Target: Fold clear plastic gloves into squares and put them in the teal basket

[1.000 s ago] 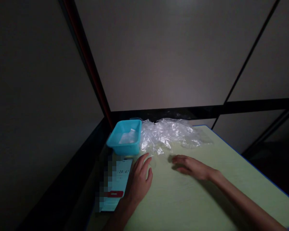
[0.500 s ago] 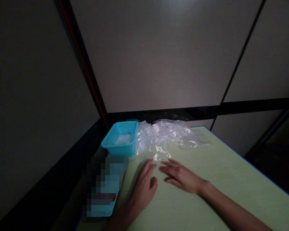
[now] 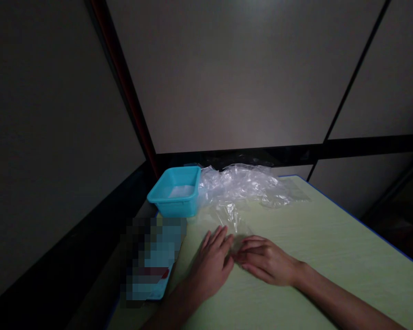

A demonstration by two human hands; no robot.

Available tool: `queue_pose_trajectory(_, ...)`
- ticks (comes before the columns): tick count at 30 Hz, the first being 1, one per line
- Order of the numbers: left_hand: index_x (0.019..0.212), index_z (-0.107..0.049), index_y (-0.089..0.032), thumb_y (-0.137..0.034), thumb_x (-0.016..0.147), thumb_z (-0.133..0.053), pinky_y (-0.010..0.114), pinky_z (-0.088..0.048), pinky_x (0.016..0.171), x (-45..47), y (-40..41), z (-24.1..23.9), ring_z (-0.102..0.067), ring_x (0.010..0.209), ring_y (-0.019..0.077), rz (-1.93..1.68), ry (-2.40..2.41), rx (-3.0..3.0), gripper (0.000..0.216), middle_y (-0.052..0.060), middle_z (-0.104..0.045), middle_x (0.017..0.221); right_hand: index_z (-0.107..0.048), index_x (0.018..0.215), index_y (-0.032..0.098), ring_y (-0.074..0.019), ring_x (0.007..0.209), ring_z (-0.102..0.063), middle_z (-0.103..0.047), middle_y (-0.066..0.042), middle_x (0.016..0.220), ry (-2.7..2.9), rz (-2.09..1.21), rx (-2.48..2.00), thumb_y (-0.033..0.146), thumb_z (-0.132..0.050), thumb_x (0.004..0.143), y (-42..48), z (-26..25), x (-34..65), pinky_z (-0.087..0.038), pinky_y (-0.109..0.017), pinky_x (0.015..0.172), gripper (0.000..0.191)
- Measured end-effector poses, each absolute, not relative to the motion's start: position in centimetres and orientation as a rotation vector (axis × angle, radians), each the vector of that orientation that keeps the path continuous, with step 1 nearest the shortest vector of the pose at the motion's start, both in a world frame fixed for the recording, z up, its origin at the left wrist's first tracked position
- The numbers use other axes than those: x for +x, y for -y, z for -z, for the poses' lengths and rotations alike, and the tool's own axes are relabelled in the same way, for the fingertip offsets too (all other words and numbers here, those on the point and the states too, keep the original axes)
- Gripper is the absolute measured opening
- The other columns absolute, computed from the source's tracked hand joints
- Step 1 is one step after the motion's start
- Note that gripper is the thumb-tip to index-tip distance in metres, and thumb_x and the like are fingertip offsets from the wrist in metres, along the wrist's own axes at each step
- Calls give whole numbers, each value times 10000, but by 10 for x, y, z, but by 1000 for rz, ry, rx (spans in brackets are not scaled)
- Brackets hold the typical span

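Observation:
A clear plastic bag [image 3: 231,214] stretches from the crumpled pile toward my hands, its near end reaching my fingers. My right hand [image 3: 266,260] has its fingers drawn together in a pinch on this near end. Low on the table beside it lies my left hand [image 3: 213,263], palm down with fingers stretched out; its fingertips are at the bag's left edge. The two hands almost touch at the left thumb and right fingertips. What exactly lies beneath the fingers is hidden.
A turquoise plastic basket [image 3: 175,208] with something white inside stands at the back left. Clear crumpled plastic [image 3: 248,181] lies beside it. A pixelated blue item [image 3: 160,256] is at the left edge of the green table [image 3: 330,247]. Pale panels [image 3: 234,78] rise behind.
My right hand has closed its fingers on the bag's near end, and the plastic now extends closer to me. My left hand has shifted slightly right, toward the right hand. The view has tilted slightly.

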State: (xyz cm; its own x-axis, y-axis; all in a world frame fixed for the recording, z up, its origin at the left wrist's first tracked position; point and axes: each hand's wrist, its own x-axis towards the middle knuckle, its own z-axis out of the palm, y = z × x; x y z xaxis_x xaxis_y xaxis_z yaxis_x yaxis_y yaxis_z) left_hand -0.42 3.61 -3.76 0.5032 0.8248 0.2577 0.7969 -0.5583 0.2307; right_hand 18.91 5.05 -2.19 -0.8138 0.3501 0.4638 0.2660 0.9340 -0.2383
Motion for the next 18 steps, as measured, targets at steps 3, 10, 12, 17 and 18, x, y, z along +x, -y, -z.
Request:
queue_pose_trajectory(3, 1180, -528, -189, -145, 805, -463, 466, -323, 1013, -2, -35, 34, -405, 1227, 240, -586, -1405, 2656, 383, 104, -465, 1317, -595, 969, 146, -184, 838, -574, -663, -82, 832, 2550, -173, -480, 202, -370, 894, -52, 21, 191, -464, -350, 813, 243)
queue_pose_trajectory(10, 989, -638, -188, -114, 802, -470, 369, -380, 993, 3, -34, 29, -500, 1142, 205, -687, -1312, 2611, 262, 69, -587, 1185, -593, 818, 153, -180, 727, -555, -618, -90, 735, 2513, -103, -550, 196, -344, 890, -56, 22, 193, -471, -339, 714, 263)
queue_pose_trajectory(12, 920, -654, -201, -89, 797, -456, 329, -410, 963, 4, -34, 31, -545, 1082, 186, -752, -1271, 2567, 259, 51, -626, 1117, -588, 818, 163, -182, 748, -559, -625, -90, 766, 2493, -111, -590, 192, -348, 890, -57, 22, 194, -469, -338, 711, 252)
queue_pose_trajectory(17, 845, -651, -193, -100, 806, -432, 284, -480, 792, 4, -35, 33, -623, 846, 175, -909, -1239, 2395, 242, 49, -675, 905, -540, 1073, 154, -218, 984, -534, -626, -106, 1002, 2500, -176, -626, 321, -451, 873, -59, 19, 198, -417, -394, 872, 275)
queue_pose_trajectory(18, 834, -648, -188, -109, 807, -434, 278, -478, 762, 4, -35, 33, -622, 811, 176, -935, -1243, 2347, 230, 51, -675, 870, -510, 1130, 150, -230, 1037, -512, -609, -111, 1064, 2518, -193, -620, 383, -494, 846, -59, 19, 198, -384, -413, 920, 368)
